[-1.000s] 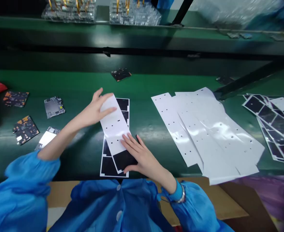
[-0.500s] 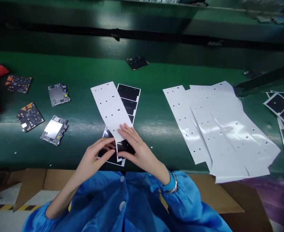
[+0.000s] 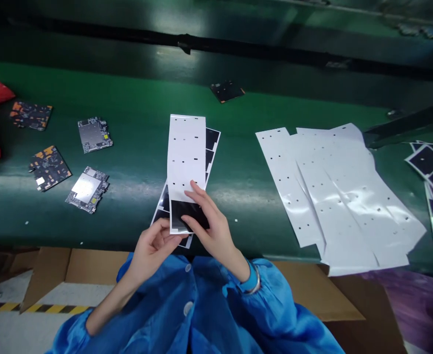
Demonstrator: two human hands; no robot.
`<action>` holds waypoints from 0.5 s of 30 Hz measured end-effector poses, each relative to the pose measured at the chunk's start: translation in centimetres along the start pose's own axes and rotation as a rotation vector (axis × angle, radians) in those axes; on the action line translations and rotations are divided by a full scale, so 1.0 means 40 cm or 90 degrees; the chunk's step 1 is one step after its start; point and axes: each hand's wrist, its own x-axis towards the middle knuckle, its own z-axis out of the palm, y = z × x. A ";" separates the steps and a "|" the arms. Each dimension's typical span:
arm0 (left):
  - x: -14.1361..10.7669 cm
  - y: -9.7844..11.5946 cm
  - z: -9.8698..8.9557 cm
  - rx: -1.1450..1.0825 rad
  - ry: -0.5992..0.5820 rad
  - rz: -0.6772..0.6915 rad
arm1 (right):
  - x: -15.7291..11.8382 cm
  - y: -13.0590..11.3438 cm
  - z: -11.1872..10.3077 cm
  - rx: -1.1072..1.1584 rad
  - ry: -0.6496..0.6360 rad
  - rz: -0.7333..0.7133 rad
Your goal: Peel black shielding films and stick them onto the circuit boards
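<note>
A: At the left of the frame you have a flat grey circuit board with a bright silver plate (image 3: 86, 188), well apart from your work.

B: At lower centre, your bare left hand (image 3: 152, 251) has thumb and fingers at the bottom edge of a long white strip with small dark holes and a glossy black end panel (image 3: 187, 157). I cannot tell whether you are pinching that edge.

A: The strip sits at the centre, across a slanted, white-edged strip of black panels (image 3: 212, 140). Lift by the edge, I'd say, so you don't drag or crease the one beneath.

B: Just right of centre, your bare right hand (image 3: 214, 228) lies over the strip, thumb on the black panel. Whether it grips or only steadies, I cannot tell; light, even pressure should suit such thin material.

A: Farther right, mind your sleeve near those overlapping, glossy white perforated sheets (image 3: 334, 196).
</note>
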 end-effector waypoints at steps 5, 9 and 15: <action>0.000 -0.003 0.000 0.084 0.028 0.063 | -0.005 -0.016 0.000 -0.076 0.058 -0.098; -0.003 -0.001 -0.013 0.177 0.020 0.103 | -0.004 -0.012 -0.016 -0.068 0.039 -0.215; -0.008 -0.001 -0.020 0.214 0.010 0.173 | 0.002 -0.008 -0.046 -0.057 -0.070 -0.303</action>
